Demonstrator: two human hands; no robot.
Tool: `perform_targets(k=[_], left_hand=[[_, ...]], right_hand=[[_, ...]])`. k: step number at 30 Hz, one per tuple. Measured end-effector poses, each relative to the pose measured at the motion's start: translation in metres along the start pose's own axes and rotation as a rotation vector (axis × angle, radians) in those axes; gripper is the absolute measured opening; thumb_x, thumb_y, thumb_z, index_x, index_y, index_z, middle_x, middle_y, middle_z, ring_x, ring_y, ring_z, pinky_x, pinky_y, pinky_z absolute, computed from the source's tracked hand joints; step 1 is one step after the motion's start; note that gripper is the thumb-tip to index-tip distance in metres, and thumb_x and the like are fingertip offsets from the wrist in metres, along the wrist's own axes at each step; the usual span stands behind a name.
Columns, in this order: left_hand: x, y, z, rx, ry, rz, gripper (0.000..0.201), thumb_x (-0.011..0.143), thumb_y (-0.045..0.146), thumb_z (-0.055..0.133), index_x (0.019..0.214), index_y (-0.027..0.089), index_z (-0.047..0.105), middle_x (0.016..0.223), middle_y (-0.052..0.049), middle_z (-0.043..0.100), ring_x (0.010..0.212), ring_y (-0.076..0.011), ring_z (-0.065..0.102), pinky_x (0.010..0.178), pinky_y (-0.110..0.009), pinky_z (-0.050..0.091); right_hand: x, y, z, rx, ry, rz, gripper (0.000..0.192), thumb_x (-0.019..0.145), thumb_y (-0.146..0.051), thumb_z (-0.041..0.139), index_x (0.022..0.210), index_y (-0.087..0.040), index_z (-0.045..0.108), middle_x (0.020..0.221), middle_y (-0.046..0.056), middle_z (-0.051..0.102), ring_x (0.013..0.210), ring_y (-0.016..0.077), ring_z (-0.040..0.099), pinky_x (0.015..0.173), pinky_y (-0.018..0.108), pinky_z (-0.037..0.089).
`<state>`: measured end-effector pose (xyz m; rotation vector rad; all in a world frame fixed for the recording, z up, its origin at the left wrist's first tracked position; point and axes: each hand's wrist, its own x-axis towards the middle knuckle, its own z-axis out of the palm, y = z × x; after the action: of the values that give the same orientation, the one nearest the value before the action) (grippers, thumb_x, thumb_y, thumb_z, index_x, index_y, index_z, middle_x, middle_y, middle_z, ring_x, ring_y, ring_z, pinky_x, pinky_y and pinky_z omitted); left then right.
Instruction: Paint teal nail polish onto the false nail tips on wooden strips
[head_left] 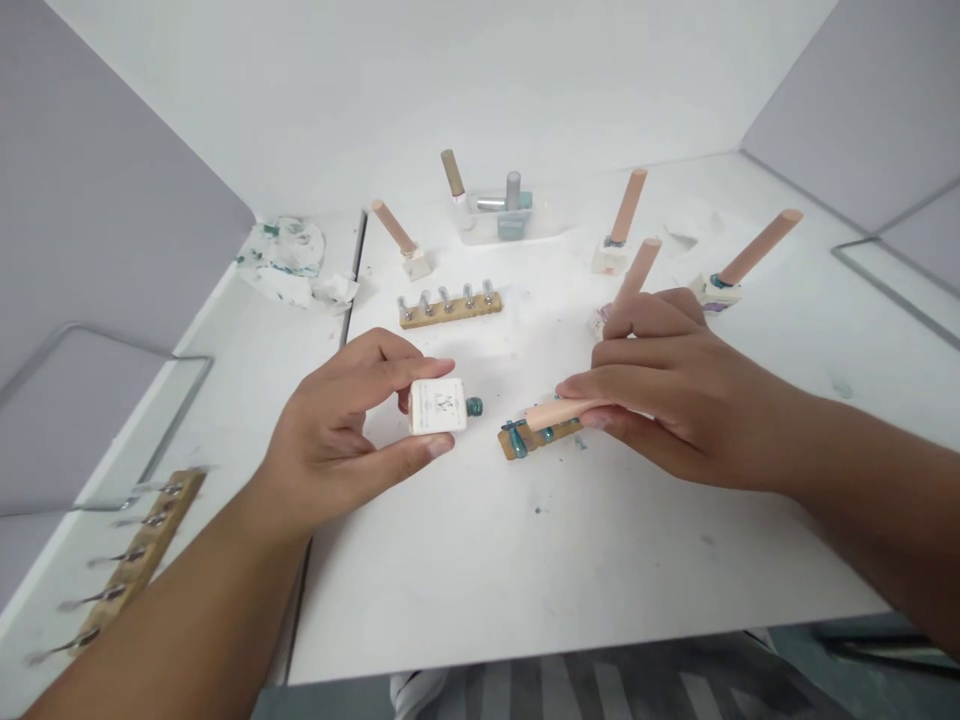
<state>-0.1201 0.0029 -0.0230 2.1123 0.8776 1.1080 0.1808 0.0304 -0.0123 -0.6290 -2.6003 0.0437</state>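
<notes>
My left hand (341, 425) grips a small white square bottle (438, 406) lying sideways, its teal-stained neck pointing right. My right hand (667, 385) holds a pinkish-tan cap handle (559, 411) by its end, just over a small wooden strip (536, 438) that carries nail tips painted teal. The bottle neck and the strip lie a short way apart on the white table (525, 540).
A wooden strip with several unpainted tips (450, 304) lies behind. Several white bottles with tan caps (621, 225) stand around, and a clear tray (504, 215) holds more at the back. A stained tissue (289, 262) lies far left. Another tip strip (131, 560) sits at the near left.
</notes>
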Motion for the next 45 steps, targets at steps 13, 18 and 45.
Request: perform_targets(k=[13,18,45], left_hand=[[0.0016,0.0003,0.0,0.042,0.006,0.027,0.051,0.082,0.018,0.076,0.129,0.034,0.065,0.093,-0.006,0.059,0.084,-0.0184,0.051,0.067,-0.035,0.052],[0.0019,-0.0005,0.0002,0.039,0.007,0.03,0.052,0.081,0.018,0.078,0.13,0.032,0.065,0.096,-0.006,0.059,0.084,-0.0172,0.052,0.067,-0.034,0.051],[0.0025,-0.0016,0.0011,-0.013,0.022,0.01,0.053,0.078,0.022,0.079,0.128,0.035,0.066,0.096,-0.007,0.058,0.082,-0.0205,0.05,0.065,-0.039,0.048]], right_hand=[[-0.0017,-0.0018,-0.0008,-0.052,0.01,-0.022,0.018,0.098,-0.022,0.049,0.095,-0.021,0.067,0.075,0.003,0.067,0.089,0.0239,0.052,0.077,0.042,0.035],[-0.002,-0.0014,-0.0013,-0.057,0.035,-0.021,0.016,0.098,-0.021,0.05,0.097,-0.021,0.066,0.076,0.004,0.066,0.088,0.0241,0.049,0.076,0.042,0.034],[-0.0025,0.0002,-0.0077,0.097,-0.083,-0.094,0.017,0.099,-0.022,0.048,0.093,-0.019,0.064,0.073,0.003,0.06,0.087,0.0224,0.046,0.081,0.042,0.037]])
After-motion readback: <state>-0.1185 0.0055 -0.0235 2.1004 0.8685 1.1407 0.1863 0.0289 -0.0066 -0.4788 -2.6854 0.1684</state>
